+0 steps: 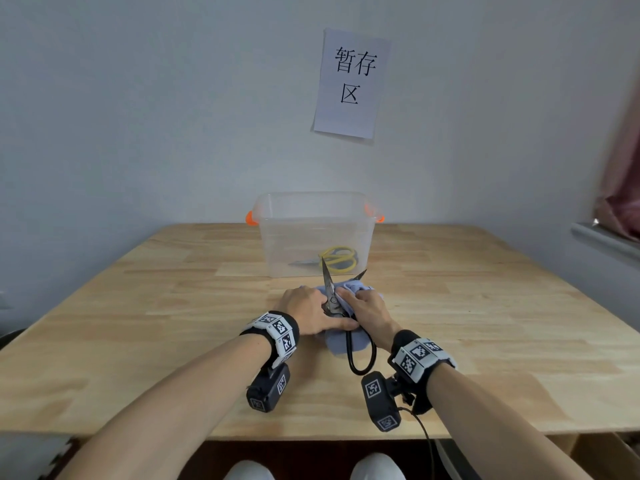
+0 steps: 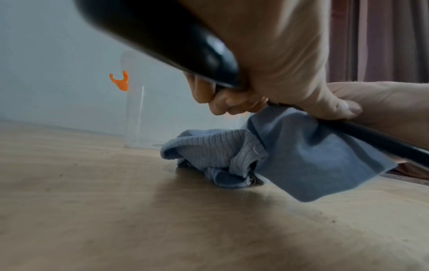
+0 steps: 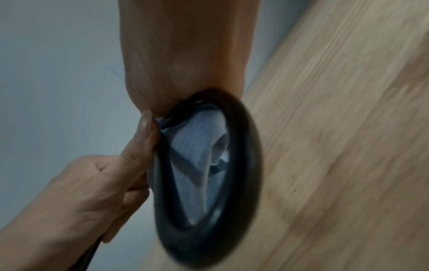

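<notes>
At scissors [image 1: 332, 302], cloth [image 1: 334, 344]: hands [image 1: 306, 310] seemingly curled.

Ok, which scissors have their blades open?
The black-handled scissors: left hand grips them, right hand holds the blue cloth at the blades; the yellow-handled pair lies closed inside the clear box.

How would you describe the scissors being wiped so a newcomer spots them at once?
On the wooden table, before the clear box, the left hand and right hand meet over a blue cloth. The scissors sit between them, blades spread, pointing away. Their handles are black; the other pair, inside the box, has yellow ones.
</notes>
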`<act>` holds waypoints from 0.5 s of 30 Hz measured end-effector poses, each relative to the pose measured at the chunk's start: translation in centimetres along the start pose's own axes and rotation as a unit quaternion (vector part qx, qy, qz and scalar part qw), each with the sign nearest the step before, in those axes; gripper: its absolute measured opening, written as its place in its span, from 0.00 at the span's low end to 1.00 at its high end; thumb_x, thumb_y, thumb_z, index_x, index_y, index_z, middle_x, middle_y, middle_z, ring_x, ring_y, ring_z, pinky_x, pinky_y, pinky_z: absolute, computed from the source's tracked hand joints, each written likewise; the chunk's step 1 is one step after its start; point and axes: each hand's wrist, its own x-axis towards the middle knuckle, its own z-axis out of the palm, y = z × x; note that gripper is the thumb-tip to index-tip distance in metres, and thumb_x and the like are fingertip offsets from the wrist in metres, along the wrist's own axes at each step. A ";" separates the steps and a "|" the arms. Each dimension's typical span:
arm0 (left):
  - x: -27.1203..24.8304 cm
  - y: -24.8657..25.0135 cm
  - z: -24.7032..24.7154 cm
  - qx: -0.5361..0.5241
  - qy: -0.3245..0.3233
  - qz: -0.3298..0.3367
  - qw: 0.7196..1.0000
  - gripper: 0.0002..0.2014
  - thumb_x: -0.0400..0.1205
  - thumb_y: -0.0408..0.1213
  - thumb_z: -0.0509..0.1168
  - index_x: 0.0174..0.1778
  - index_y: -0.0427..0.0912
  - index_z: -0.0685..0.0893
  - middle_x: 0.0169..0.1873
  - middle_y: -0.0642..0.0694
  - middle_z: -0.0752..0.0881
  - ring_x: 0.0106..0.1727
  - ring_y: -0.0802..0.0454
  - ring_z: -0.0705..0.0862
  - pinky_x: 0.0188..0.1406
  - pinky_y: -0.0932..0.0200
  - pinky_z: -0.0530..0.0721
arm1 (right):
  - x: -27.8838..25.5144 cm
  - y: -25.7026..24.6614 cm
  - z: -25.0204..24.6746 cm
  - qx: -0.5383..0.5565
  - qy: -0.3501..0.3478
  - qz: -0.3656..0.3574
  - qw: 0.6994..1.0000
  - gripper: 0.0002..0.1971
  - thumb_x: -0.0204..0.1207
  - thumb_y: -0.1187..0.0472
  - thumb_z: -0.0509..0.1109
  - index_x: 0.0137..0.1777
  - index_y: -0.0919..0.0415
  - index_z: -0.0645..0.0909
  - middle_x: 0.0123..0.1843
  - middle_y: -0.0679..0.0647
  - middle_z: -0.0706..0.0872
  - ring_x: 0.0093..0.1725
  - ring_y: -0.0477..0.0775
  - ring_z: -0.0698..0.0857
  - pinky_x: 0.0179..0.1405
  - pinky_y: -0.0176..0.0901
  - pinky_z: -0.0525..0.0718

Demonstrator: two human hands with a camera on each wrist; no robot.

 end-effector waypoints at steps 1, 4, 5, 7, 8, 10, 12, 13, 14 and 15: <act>0.0 0.0 0.0 0.002 0.000 0.001 1.000 0.34 0.63 0.81 0.64 0.26 0.49 0.74 0.28 0.53 0.79 0.38 0.50 0.82 0.36 0.56 0.74 | 0.1 0.1 0.1 0.004 0.005 0.001 1.000 0.26 0.84 0.59 0.69 0.23 0.63 0.69 0.16 0.47 0.71 0.16 0.41 0.72 0.17 0.32 0.71; -0.1 0.0 0.0 0.006 -0.003 0.002 1.000 0.35 0.64 0.81 0.63 0.27 0.48 0.73 0.29 0.51 0.79 0.38 0.49 0.81 0.35 0.55 0.74 | 0.1 0.1 0.2 0.013 0.013 -0.004 1.000 0.26 0.84 0.61 0.69 0.23 0.62 0.68 0.13 0.43 0.69 0.14 0.40 0.70 0.16 0.33 0.70; -0.1 -0.1 0.1 0.009 -0.002 0.002 1.000 0.35 0.64 0.81 0.63 0.27 0.47 0.73 0.29 0.50 0.78 0.37 0.49 0.81 0.35 0.55 0.73 | 0.1 0.1 0.2 0.014 0.017 -0.009 1.000 0.26 0.84 0.61 0.69 0.22 0.62 0.67 0.13 0.42 0.68 0.14 0.40 0.68 0.17 0.33 0.69; -0.1 -0.2 0.4 0.011 -0.002 -0.001 1.000 0.37 0.63 0.83 0.62 0.27 0.45 0.74 0.31 0.49 0.80 0.37 0.49 0.81 0.34 0.55 0.73 | 0.2 0.1 0.1 0.017 0.021 -0.015 1.000 0.27 0.83 0.61 0.69 0.22 0.61 0.66 0.13 0.41 0.67 0.15 0.40 0.67 0.16 0.32 0.67; 0.0 -0.3 0.5 0.009 0.000 -0.001 1.000 0.38 0.62 0.83 0.61 0.28 0.45 0.75 0.32 0.48 0.81 0.38 0.49 0.81 0.34 0.55 0.73 | 0.2 0.1 0.1 0.017 0.024 -0.017 0.999 0.27 0.84 0.62 0.68 0.21 0.61 0.66 0.12 0.41 0.67 0.15 0.40 0.67 0.16 0.30 0.66; 0.0 -0.4 0.7 0.004 0.004 0.003 1.000 0.38 0.61 0.83 0.61 0.27 0.45 0.75 0.32 0.48 0.82 0.37 0.49 0.81 0.34 0.55 0.74 | 0.2 -0.1 -0.1 0.022 0.027 -0.016 0.999 0.27 0.84 0.62 0.68 0.21 0.61 0.66 0.11 0.41 0.67 0.13 0.39 0.68 0.15 0.29 0.66; 0.0 -0.4 0.8 0.006 0.008 0.006 1.000 0.38 0.62 0.83 0.62 0.27 0.44 0.74 0.30 0.48 0.81 0.35 0.50 0.80 0.33 0.56 0.73 | 0.4 -0.1 -0.2 0.028 0.027 -0.018 0.999 0.27 0.84 0.62 0.68 0.22 0.62 0.68 0.12 0.41 0.69 0.13 0.38 0.69 0.16 0.29 0.67; 0.0 -0.5 0.8 0.008 0.009 0.007 1.000 0.38 0.63 0.83 0.62 0.27 0.44 0.73 0.29 0.49 0.80 0.34 0.50 0.80 0.32 0.56 0.72 | 0.4 0.0 -0.2 0.033 0.028 -0.016 0.999 0.26 0.84 0.62 0.68 0.22 0.62 0.68 0.12 0.42 0.69 0.14 0.38 0.69 0.16 0.29 0.67; 0.0 -0.5 0.8 0.010 0.010 0.008 1.000 0.38 0.63 0.83 0.61 0.27 0.44 0.73 0.28 0.49 0.80 0.33 0.50 0.80 0.31 0.56 0.71 | 0.4 0.0 -0.2 0.038 0.030 -0.013 0.999 0.26 0.84 0.63 0.68 0.22 0.62 0.69 0.12 0.42 0.70 0.14 0.38 0.69 0.16 0.29 0.68; 0.1 -0.5 0.8 0.011 0.009 0.008 1.000 0.38 0.63 0.83 0.61 0.27 0.44 0.73 0.28 0.49 0.80 0.33 0.50 0.80 0.30 0.56 0.70 | 0.6 0.2 -0.1 0.043 0.033 -0.011 0.998 0.26 0.84 0.63 0.68 0.22 0.62 0.69 0.12 0.42 0.70 0.14 0.38 0.70 0.16 0.30 0.68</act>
